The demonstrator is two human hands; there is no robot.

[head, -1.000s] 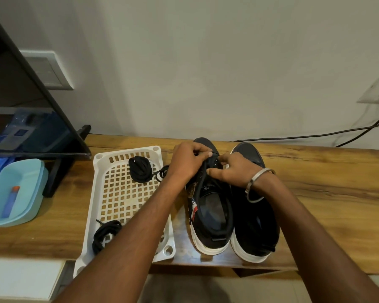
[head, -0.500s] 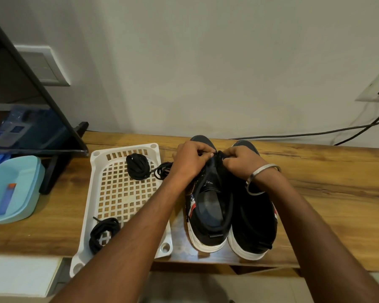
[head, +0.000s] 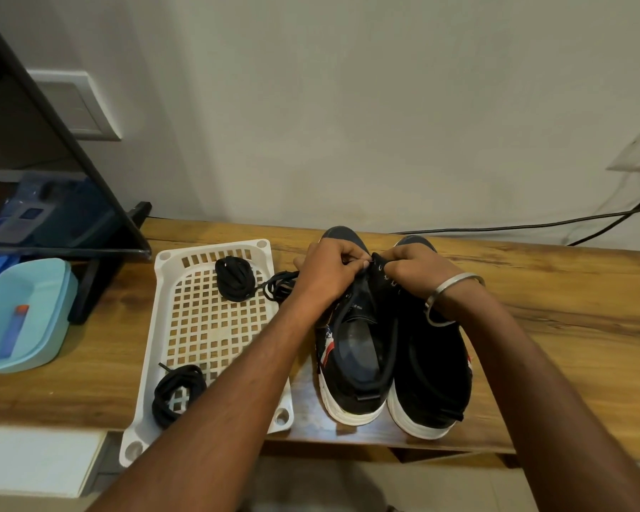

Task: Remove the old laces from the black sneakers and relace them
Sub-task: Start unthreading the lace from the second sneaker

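Both hands pinch at the left sneaker's [head: 355, 338] toe-end eyelets, twelve o'clock: left hand [head: 326, 275] apparently on the lace [head: 279, 286], right hand [head: 418, 275] gripping the eyelet flap. Best feed the tip straight, unfrayed.

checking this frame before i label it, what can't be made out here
- Head view: the lace end and eyelets being worked, covered by the left hand and right hand.
- Head view: toes of the left sneaker and right sneaker, behind the hands.
- Head view: the near lace bundle in the white tray, partly behind the left forearm.
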